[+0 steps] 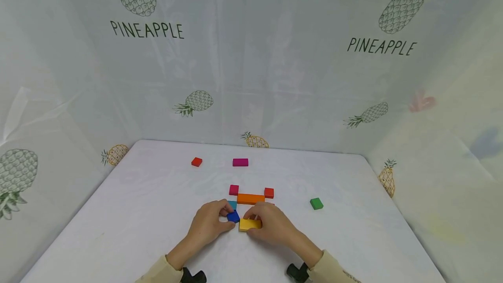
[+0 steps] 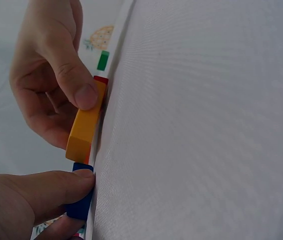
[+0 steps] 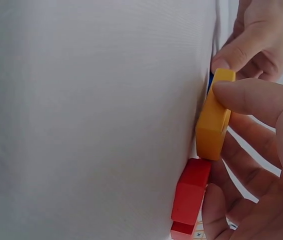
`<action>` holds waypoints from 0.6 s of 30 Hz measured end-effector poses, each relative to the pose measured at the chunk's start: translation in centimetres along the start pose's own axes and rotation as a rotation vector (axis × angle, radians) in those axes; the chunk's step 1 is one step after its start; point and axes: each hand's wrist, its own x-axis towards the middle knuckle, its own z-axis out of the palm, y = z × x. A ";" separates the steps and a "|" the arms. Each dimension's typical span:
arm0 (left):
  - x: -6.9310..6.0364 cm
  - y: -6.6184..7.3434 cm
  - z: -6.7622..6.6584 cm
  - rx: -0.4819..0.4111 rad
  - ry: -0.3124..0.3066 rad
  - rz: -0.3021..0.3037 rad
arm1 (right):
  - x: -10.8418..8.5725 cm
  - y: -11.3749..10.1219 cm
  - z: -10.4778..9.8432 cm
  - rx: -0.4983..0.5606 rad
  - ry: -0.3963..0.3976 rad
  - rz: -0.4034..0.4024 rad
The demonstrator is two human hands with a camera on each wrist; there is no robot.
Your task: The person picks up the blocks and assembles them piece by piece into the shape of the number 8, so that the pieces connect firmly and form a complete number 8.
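My left hand (image 1: 210, 222) pinches a small blue block (image 1: 233, 216) between thumb and fingers, low on the white table. Just to its right, my right hand (image 1: 273, 224) grips a longer yellow block (image 1: 249, 225) by its sides. In the left wrist view the blue block's end is close to the yellow block's end. Beyond the hands lies an orange bar (image 1: 250, 198), with a pink block (image 1: 234, 190) at its left and a red block (image 1: 269, 193) at its right. A light-blue block (image 1: 232, 205) is partly hidden by my left hand. Another red block (image 3: 190, 192) shows beside my right fingers.
A green block (image 1: 316, 203) lies off to the right. Farther back are a magenta block (image 1: 240, 162) and a red-orange block (image 1: 197, 162). A pineapple-printed curtain (image 1: 251, 64) rises behind the table (image 1: 129, 213).
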 end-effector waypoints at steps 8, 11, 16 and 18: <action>0.0 -0.1 0.0 -0.006 0.001 0.009 | 0.0 -0.1 0.2 -0.009 -0.011 0.011; 0.0 -0.1 0.0 -0.004 0.003 0.008 | 0.0 0.0 0.3 -0.012 -0.011 0.008; 0.0 -0.2 0.0 -0.002 0.003 0.006 | 0.0 0.1 0.4 -0.009 -0.009 0.007; 0.0 -0.2 0.1 -0.003 0.001 0.004 | 0.0 0.1 0.4 -0.004 -0.009 0.012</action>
